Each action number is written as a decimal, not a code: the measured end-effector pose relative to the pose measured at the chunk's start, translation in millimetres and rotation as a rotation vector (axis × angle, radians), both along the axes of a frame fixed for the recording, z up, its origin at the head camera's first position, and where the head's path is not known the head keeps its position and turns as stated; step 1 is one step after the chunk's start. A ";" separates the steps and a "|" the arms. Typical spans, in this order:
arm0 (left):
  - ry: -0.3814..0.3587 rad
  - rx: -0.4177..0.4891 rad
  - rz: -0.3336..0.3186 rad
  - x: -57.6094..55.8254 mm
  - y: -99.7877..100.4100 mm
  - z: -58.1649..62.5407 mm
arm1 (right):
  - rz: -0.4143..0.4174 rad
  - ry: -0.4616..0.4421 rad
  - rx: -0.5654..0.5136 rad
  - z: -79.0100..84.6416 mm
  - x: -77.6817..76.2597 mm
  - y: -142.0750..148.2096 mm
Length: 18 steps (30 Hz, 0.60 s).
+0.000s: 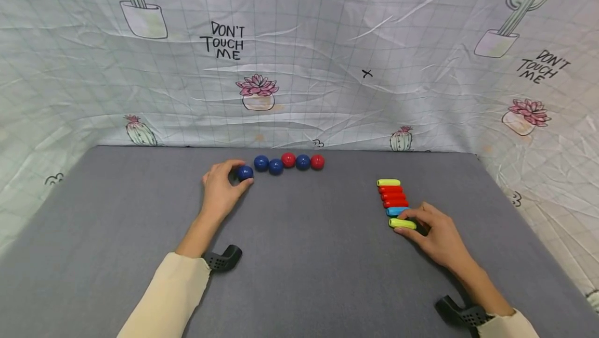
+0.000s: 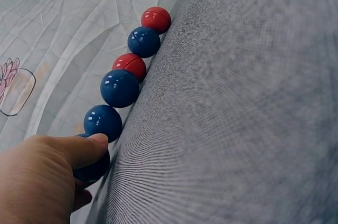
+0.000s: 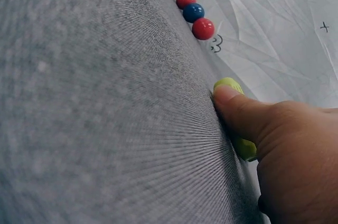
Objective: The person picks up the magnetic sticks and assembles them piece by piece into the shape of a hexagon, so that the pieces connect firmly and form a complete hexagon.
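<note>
At the far left of a row of shiny balls, my left hand (image 1: 220, 187) pinches a dark blue ball (image 1: 245, 172) between thumb and fingers. Right of it run two blue balls (image 1: 275, 167), a red ball (image 1: 288, 159), another blue ball (image 1: 303, 162) and a red ball (image 1: 317, 161). My right hand (image 1: 435, 231) grips a yellow-green cylinder (image 1: 402, 223) at the near end of a column. Beyond it lie a light blue cylinder (image 1: 396, 211), three red cylinders (image 1: 393, 197) and a yellow-green cylinder (image 1: 389, 183). In the right wrist view, my thumb (image 3: 232, 102) covers part of the held cylinder.
All of it lies on a grey cloth-covered table (image 1: 309, 265). A wrinkled white sheet (image 1: 318, 67) printed with cacti and lettering hangs behind the far edge and along the sides. Black bands with camera mounts (image 1: 224, 259) sit on both wrists.
</note>
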<state>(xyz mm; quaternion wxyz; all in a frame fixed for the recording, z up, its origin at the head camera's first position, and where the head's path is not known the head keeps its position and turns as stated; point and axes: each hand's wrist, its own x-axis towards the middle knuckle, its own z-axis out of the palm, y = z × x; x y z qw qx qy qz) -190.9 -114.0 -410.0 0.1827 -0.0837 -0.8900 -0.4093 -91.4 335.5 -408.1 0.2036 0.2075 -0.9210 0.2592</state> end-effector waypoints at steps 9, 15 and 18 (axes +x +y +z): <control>0.013 0.091 -0.017 -1.6 4.5 3.1 | -0.014 0.057 -0.046 10.1 0.8 -3.4; 0.029 0.106 -0.057 1.6 7.6 11.0 | -0.055 0.088 -0.072 21.8 0.2 -15.9; 0.040 0.098 -0.086 5.4 11.3 16.8 | -0.053 0.083 -0.080 27.1 0.0 -25.4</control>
